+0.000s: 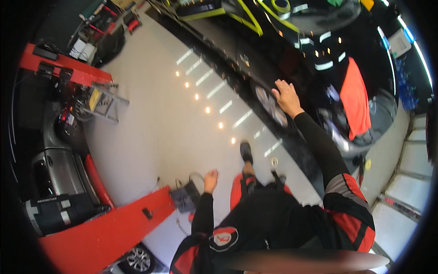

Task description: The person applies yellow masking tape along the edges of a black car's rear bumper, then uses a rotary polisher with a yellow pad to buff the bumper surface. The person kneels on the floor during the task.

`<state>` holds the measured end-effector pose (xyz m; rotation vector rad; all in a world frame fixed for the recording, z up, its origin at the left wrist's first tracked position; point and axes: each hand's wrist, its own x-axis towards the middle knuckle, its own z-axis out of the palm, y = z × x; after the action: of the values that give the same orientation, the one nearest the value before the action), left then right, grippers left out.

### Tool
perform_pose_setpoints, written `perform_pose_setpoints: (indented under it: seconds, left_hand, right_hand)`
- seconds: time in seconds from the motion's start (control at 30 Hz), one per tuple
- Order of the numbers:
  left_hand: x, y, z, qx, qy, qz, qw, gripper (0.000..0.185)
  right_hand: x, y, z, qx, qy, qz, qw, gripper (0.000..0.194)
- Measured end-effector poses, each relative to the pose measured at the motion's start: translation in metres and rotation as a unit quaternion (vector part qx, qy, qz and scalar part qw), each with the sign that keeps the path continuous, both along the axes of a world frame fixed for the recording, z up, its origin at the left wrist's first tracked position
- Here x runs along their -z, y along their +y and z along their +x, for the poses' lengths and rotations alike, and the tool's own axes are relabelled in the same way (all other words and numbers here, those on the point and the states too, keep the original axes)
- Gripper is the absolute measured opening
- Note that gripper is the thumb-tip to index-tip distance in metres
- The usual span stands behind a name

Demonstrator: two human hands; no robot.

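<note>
My right hand point(287, 98) is held out with its fingers apart over the side of a black car, near the front wheel point(271, 106); whether it touches the body cannot be told. Nothing is in it. My left hand point(210, 181) hangs low at my other side, its fingers curled, beside a dark box-shaped device point(185, 196); whether it holds anything small is unclear. An orange-red cloth point(356, 99) lies over the front of the black car, above the headlight point(338, 137). Yellow-green straps or trim point(246, 17) show at the car's far end.
A red lift platform point(113, 222) stands at lower left, with a grey vehicle point(61, 171) beyond it. A metal step stand point(107, 102) is by another red beam point(78, 72). A cable point(183, 227) lies on the glossy floor point(154, 120).
</note>
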<state>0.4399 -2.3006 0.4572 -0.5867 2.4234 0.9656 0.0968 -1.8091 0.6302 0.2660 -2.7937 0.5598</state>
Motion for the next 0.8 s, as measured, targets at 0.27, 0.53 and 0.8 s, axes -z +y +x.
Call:
perform_pose_setpoints:
  seconds: [0.27,0.53,0.8]
  left_hand:
    - [-0.034,0.124,0.135,-0.099,-0.008,0.156,0.983,0.036]
    - [0.033,0.264,0.091,0.152,0.030,0.084,0.984,0.033]
    - [0.157,0.376,0.052,0.292,-0.031,-0.033,0.955,0.039]
  right_hand:
    - [0.241,0.164,0.616,0.017,-0.599,0.001,0.800,0.047]
    - [0.162,0.341,0.936,0.302,-0.549,-0.018,0.779,0.024]
    - [0.161,0.211,0.825,0.409,-0.420,-0.338,0.737,0.030]
